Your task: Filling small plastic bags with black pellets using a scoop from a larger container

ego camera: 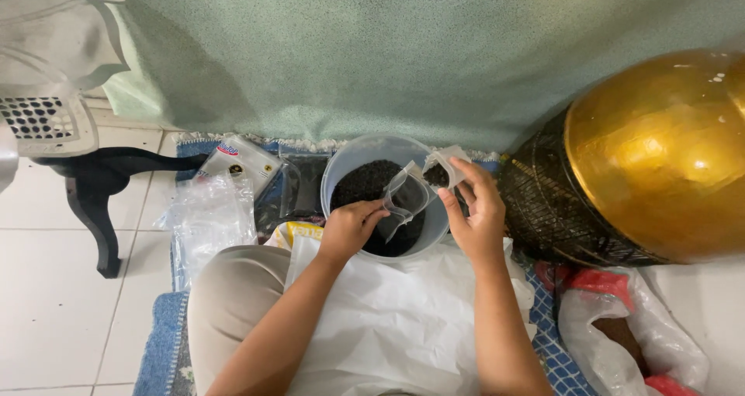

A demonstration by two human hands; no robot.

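A round clear plastic tub (341,163) holds dark loose grains (369,180) and stands on the mat in front of my knees. My left hand (351,227) reaches over the tub's near rim and pinches the lower edge of a small clear plastic pouch (405,196). My right hand (477,210) grips the same pouch at its upper right corner, over the tub's right rim. The pouch hangs open and tilted above the grains. A white plastic sheet (388,318) lies over my lap under both forearms.
A large gold bowl (660,152) on a dark woven stand (543,202) sits to the right. Clear plastic packets (213,210) lie left of the tub. A black table leg (93,190) stands at left, a green wall behind, a plastic bag (621,342) at lower right.
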